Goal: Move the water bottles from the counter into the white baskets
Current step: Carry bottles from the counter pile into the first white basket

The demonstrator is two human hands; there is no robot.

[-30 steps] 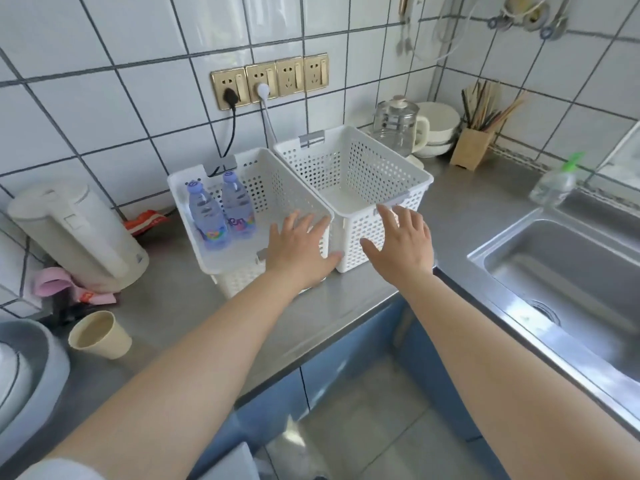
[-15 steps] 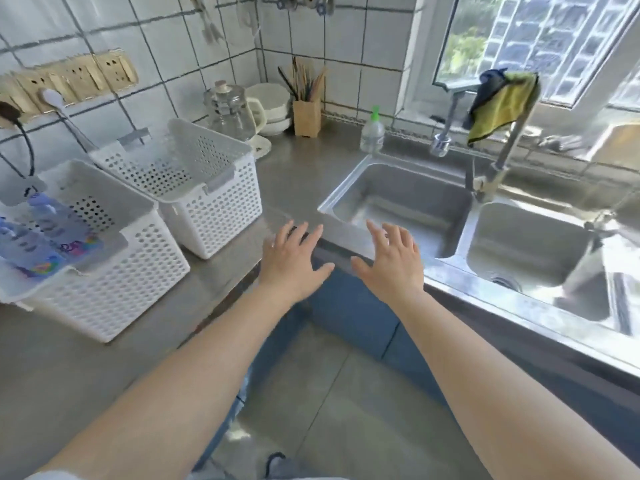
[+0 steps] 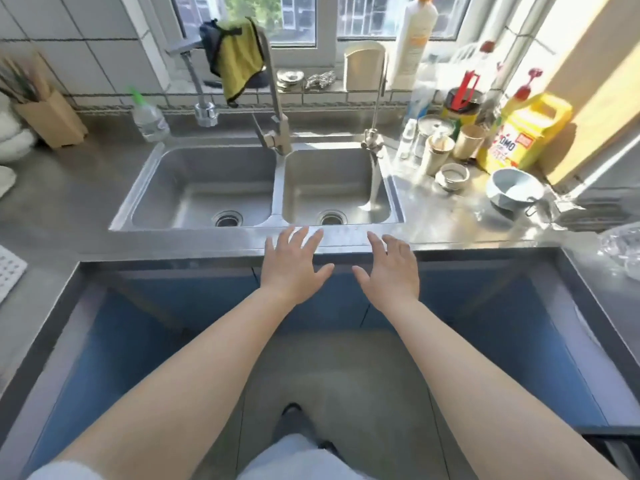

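My left hand (image 3: 292, 268) and my right hand (image 3: 389, 271) hover side by side over the front edge of the steel counter, just in front of the double sink (image 3: 258, 188). Both hands are empty, palms down, with fingers spread. Only a perforated white corner of one basket (image 3: 9, 271) shows at the far left edge. A crinkled clear plastic object (image 3: 623, 249) lies on the counter at the far right edge; I cannot tell if it is a water bottle. The bottles in the baskets are out of view.
A tall faucet (image 3: 273, 109) with a yellow cloth (image 3: 239, 60) stands behind the sink. Right of the sink crowd cups, jars, a pale blue bowl (image 3: 512, 192) and a yellow detergent jug (image 3: 526, 133). A wooden utensil holder (image 3: 48, 119) and a small spray bottle (image 3: 149, 117) stand at the left.
My view has swung right, from the two white baskets to the double sink. Both empty hands have travelled right with it, staying open and side by side.
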